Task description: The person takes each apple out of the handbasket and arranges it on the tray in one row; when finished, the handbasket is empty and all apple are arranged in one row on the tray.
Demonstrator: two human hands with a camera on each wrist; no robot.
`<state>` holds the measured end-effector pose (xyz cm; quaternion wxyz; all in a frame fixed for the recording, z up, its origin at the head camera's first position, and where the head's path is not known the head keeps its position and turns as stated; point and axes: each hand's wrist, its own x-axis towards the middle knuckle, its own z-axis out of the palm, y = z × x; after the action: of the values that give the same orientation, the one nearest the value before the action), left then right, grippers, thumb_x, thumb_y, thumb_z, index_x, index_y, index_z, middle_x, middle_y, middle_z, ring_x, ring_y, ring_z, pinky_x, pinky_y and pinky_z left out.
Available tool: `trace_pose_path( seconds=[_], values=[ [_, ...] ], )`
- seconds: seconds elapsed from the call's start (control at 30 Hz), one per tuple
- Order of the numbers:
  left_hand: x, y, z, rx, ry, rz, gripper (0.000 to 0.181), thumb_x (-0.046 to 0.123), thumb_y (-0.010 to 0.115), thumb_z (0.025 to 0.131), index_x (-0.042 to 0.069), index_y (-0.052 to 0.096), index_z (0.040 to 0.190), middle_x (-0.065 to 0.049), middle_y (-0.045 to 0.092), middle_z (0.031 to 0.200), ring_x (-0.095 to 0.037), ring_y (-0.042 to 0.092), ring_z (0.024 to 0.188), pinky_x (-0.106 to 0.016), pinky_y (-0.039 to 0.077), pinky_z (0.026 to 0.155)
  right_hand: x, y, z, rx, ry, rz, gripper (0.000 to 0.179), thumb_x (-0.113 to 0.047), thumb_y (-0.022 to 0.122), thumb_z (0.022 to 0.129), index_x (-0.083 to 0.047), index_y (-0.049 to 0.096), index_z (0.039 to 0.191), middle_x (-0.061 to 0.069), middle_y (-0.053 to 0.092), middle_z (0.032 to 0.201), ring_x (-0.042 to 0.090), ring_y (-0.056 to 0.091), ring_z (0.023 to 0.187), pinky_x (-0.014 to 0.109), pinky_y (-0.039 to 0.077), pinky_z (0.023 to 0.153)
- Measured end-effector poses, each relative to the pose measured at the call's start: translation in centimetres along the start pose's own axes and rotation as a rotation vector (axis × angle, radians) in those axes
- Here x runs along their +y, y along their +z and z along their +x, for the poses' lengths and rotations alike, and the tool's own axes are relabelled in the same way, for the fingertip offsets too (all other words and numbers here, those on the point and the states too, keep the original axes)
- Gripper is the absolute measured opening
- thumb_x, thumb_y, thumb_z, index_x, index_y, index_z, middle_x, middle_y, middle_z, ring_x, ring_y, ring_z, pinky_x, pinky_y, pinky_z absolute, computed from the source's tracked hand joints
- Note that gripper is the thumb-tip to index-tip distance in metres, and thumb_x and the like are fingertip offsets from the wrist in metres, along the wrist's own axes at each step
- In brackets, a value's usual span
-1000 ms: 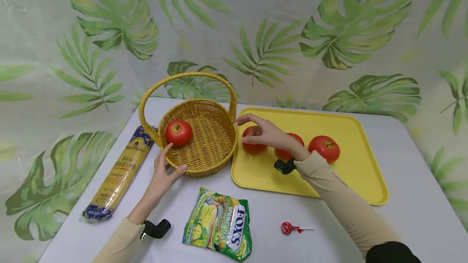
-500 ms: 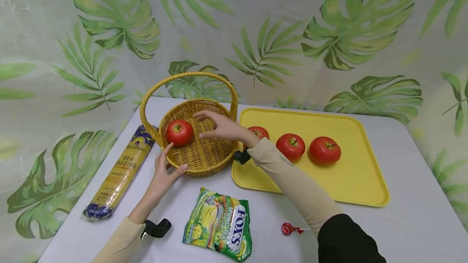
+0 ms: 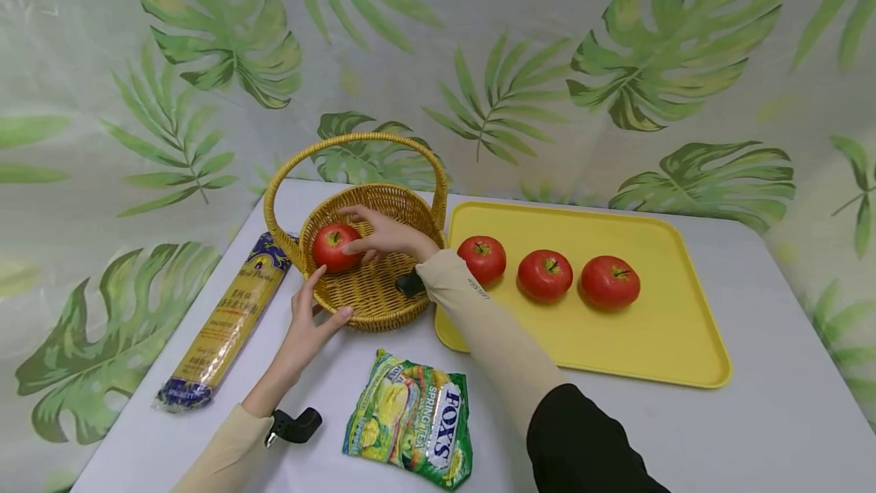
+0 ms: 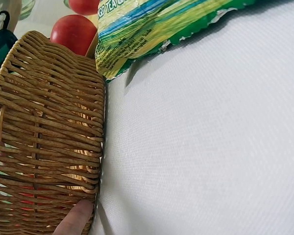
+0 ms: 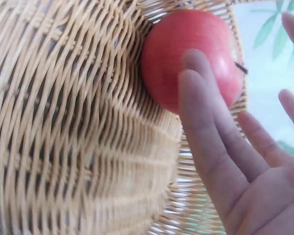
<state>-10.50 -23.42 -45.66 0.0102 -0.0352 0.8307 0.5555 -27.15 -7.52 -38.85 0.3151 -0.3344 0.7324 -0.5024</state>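
A round wicker basket (image 3: pixel 383 287) with a tall handle stands at the left, holding one red apple (image 3: pixel 333 244) against its left wall. My right hand (image 3: pixel 390 236) reaches inside, its thumb in front of the apple in the head view. The right wrist view shows that hand (image 5: pixel 240 161) with long, spread fingers, two overlapping the apple (image 5: pixel 186 54); contact is unclear. My left hand (image 3: pixel 306 329) rests at the basket's front-left side, thumb along the rim. One of its fingers (image 4: pixel 76 220) touches the outer weave (image 4: pixel 49 117) in the left wrist view.
A yellow tray (image 3: pixel 657 341) on the right holds three red apples (image 3: pixel 545 276) in a row. A spaghetti packet (image 3: pixel 226 322) lies left of the basket, and a green Fox's candy bag (image 3: pixel 411 421) in front. The right arm crosses over the tray's left corner.
My right hand has moved left from over the tray's apples into the basket, up to the apple there. My left hand stays at the basket. The lollipop is now hidden behind the right arm.
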Motion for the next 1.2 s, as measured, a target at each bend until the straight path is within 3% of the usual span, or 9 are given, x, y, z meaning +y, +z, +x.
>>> trace_pose_path(
  seconds=[0.2,0.5,0.67,0.8,0.97,1.2],
  values=[
    [0.0,0.0,0.2,-0.002,-0.008,-0.002,0.079,0.032,0.06,0.094,0.029,0.009,0.154,-0.021,-0.004,0.152,-0.051,0.02,0.132,-0.068,0.03,0.096,0.8,0.5,0.9,0.016,0.117,0.113,0.074,-0.013,0.062,0.093,-0.022,0.021,0.153,0.016,0.01,0.155,0.05,0.06,0.096,0.055,0.049,0.084],
    [0.0,-0.1,0.2,-0.002,0.004,-0.006,0.079,0.032,0.061,0.094,0.028,0.01,0.154,-0.022,-0.004,0.152,-0.05,0.019,0.133,-0.068,0.028,0.098,2.7,1.8,2.9,0.023,0.228,0.262,0.083,-0.014,0.068,0.087,-0.032,0.019,0.152,0.012,0.039,0.139,0.042,0.065,0.09,0.048,0.055,0.074],
    [-0.1,0.0,0.3,-0.001,0.006,-0.009,0.079,0.032,0.061,0.093,0.028,0.01,0.154,-0.022,-0.004,0.152,-0.05,0.018,0.133,-0.067,0.028,0.099,2.5,2.4,2.6,0.057,0.236,0.414,0.083,-0.002,0.066,0.087,-0.029,0.022,0.152,0.014,0.033,0.143,0.047,0.059,0.102,0.051,0.05,0.085],
    [0.0,0.1,0.3,0.001,0.0,-0.012,0.079,0.032,0.062,0.093,0.029,0.011,0.153,-0.022,-0.004,0.152,-0.049,0.018,0.134,-0.066,0.027,0.1,2.4,2.4,2.5,0.092,0.233,0.501,0.08,0.006,0.065,0.085,-0.024,0.028,0.149,0.013,0.03,0.143,0.042,0.054,0.111,0.052,0.046,0.092],
    [0.1,0.1,0.2,0.005,-0.01,-0.012,0.081,0.032,0.063,0.092,0.029,0.011,0.154,-0.022,-0.004,0.152,-0.049,0.018,0.134,-0.066,0.028,0.099,2.4,1.9,2.5,0.129,0.245,0.448,0.078,0.004,0.07,0.082,-0.022,0.031,0.145,0.011,0.035,0.138,0.034,0.057,0.106,0.048,0.05,0.086],
    [0.1,0.0,0.0,0.008,-0.015,-0.013,0.082,0.032,0.063,0.092,0.028,0.01,0.154,-0.023,-0.004,0.152,-0.051,0.019,0.133,-0.067,0.03,0.096,1.4,0.6,1.3,0.117,0.157,0.324,0.074,-0.003,0.071,0.083,-0.021,0.032,0.143,0.016,0.034,0.136,0.04,0.061,0.097,0.053,0.049,0.085]
  ],
)
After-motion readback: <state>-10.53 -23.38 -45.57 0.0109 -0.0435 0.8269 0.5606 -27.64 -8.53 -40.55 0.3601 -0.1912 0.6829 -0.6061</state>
